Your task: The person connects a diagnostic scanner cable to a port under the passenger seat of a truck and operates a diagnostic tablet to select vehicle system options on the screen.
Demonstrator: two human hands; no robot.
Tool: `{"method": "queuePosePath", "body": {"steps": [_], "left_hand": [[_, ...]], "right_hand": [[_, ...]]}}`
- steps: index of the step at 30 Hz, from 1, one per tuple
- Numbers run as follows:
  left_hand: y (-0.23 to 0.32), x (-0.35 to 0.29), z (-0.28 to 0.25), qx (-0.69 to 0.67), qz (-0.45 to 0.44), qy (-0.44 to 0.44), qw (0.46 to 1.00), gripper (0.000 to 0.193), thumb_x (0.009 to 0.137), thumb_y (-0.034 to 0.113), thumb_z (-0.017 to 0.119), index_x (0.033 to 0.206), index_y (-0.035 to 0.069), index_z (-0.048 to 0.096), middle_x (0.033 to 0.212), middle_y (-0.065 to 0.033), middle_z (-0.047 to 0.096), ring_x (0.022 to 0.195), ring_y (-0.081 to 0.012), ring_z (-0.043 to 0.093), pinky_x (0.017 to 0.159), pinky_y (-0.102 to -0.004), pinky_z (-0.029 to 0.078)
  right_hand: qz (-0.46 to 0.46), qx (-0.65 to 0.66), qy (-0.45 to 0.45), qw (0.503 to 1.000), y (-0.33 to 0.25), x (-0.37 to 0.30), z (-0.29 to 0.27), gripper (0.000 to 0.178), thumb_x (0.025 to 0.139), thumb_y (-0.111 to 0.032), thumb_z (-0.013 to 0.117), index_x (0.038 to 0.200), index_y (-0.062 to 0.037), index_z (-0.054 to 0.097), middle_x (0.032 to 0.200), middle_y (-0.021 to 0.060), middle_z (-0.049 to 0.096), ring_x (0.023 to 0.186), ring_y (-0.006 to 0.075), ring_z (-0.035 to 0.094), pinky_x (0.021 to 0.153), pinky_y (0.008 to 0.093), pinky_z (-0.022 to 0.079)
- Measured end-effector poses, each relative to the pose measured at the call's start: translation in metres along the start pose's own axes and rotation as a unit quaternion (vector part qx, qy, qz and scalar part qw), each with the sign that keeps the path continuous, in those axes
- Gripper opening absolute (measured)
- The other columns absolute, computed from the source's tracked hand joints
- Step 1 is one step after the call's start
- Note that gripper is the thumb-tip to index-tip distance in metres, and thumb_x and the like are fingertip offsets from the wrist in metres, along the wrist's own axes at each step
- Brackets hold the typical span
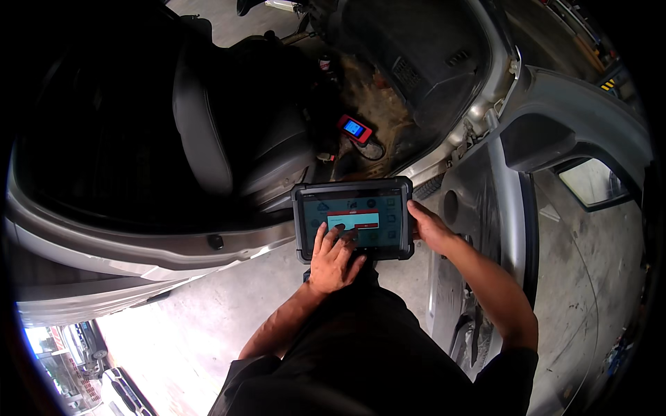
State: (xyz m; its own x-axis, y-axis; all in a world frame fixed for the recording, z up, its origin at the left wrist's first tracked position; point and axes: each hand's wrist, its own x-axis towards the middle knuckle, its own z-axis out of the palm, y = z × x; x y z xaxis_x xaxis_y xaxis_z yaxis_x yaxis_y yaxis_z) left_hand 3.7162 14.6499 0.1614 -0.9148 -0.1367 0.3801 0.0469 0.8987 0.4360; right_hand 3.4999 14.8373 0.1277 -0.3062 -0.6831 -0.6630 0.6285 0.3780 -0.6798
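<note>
A black rugged tablet (388, 239) is held in front of me at the open doorway of a car, its screen lit with a pop-up box edged in red over rows of icons. My right hand (430, 229) grips the tablet's right edge, thumb on the front and the other fingers out of sight behind it. Over the lower left of the screen lies my left hand (334, 260), fingers spread and stretched toward the pop-up, holding nothing. Whether a fingertip touches the glass I cannot tell.
A red handheld device (356, 130) with a lit blue screen and a cable rests on the car's dirty footwell floor (385, 104). Left of it is a grey seat (201, 125). The open car door (513, 229) with its mirror (595, 184) stands at my right, above concrete floor (201, 312).
</note>
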Motion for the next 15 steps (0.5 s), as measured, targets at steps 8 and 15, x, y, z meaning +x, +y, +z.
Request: {"method": "queuePosePath", "body": {"steps": [8, 15], "left_hand": [[0.0039, 0.0034, -0.0003, 0.013, 0.000, -0.027, 1.000, 0.039, 0.080, 0.024, 0.075, 0.111, 0.004, 0.063, 0.130, -0.0098, 0.062, 0.126, -0.0358, 0.050, 0.114, -0.0582, 0.029], [0.0020, 0.0022, 0.0022, 0.011, 0.000, 0.010, 1.000, 0.039, 0.078, 0.021, 0.076, 0.110, 0.004, 0.060, 0.125, -0.0115, 0.062, 0.119, -0.0345, 0.053, 0.111, -0.0572, 0.031]], "right_hand": [[-0.019, -0.015, 0.019, 1.000, -0.0074, -0.0061, 0.0078, 0.057, 0.104, -0.057, 0.038, 0.139, -0.0134, 0.050, 0.114, 0.0040, 0.065, 0.095, 0.0150, 0.065, 0.086, 0.0347, 0.052], [-0.008, -0.015, 0.011, 1.000, -0.0044, -0.0034, 0.0035, 0.057, 0.104, -0.057, 0.038, 0.141, -0.0147, 0.048, 0.115, 0.0016, 0.064, 0.096, 0.0132, 0.064, 0.086, 0.0337, 0.051]]}}
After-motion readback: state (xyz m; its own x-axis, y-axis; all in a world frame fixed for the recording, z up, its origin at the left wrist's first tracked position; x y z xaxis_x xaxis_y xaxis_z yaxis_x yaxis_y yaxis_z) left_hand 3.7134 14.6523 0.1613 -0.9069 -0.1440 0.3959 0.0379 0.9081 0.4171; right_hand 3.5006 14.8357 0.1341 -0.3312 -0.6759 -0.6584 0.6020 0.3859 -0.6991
